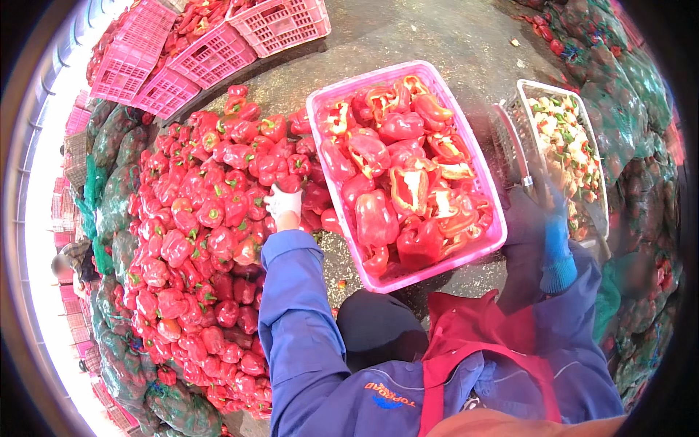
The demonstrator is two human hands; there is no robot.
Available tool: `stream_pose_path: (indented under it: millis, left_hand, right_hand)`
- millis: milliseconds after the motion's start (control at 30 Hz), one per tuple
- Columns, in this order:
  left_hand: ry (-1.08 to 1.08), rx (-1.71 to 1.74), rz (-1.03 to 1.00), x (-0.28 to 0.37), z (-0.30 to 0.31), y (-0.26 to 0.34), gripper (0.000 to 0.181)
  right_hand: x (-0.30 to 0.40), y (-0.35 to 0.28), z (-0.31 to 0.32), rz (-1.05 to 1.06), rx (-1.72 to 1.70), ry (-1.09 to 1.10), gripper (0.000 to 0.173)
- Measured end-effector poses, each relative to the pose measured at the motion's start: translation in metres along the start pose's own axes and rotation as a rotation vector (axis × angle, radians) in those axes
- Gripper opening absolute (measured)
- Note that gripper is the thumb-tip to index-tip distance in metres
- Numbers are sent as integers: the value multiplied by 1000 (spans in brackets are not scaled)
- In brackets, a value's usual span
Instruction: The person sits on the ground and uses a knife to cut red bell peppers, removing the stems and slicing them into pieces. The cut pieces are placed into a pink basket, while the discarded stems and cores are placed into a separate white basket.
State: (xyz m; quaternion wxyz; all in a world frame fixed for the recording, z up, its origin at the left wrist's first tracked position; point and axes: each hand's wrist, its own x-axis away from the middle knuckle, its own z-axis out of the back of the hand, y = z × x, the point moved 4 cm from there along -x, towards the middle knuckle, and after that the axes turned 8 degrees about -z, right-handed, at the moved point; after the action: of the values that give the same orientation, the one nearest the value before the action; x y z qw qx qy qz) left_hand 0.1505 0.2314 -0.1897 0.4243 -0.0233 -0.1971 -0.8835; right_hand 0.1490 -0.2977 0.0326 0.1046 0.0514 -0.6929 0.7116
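My left hand (pixel 284 203), in a white glove, reaches onto a large heap of red bell peppers (pixel 210 210) and touches one pepper (pixel 289 183) at its right edge; whether the fingers grip it cannot be told. In a blue knitted glove, my right hand (pixel 549 218) is blurred near the close end of a white crate (pixel 603 180) of cut pepper cores; its fingers are too blurred to read. Between the hands stands a pink plastic crate (pixel 410 281) holding opened red peppers (pixel 377 218). A curved, blurred handle (pixel 516 142) shows beside the white crate.
Pink crates (pixel 281 27) filled with red peppers stand at the upper left. Green mesh sacks of peppers line the left side (pixel 117 191) and the right side (pixel 617 109). Scraps and seeds lie on the concrete floor (pixel 382 33). Another person (pixel 79 262) is at the far left.
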Motion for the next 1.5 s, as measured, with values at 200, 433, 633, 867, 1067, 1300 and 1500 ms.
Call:
stream_pose_path:
  millis: [200, 433, 633, 867, 1067, 1300, 1500]
  left_hand:
    - [142, 628, 44, -14, -14, -64, 68]
    - [-95, -21, -239, 54, 24, -21, 85]
    - [-247, -160, -322, 44, -44, -8, 93]
    - [-81, -165, -476, 58, -49, -22, 95]
    - [-239, 1308, -139, 76, -15, -27, 70]
    - [-29, 1029, -670, 193, 131, 61, 80]
    - [183, 682, -894, 280, 188, 114, 75]
  right_hand:
    - [13, -13, -26, -186, 172, -80, 42]
    - [29, -9, -51, -179, 128, -168, 36]
    - [36, 9, -57, -82, 289, -264, 33]
    - [31, 7, -56, -54, 353, -252, 32]
    - [40, 1, -68, -242, 280, -360, 38]
    - [85, 26, -122, -611, -727, -730, 40]
    - [113, -24, -124, 493, 425, -378, 47]
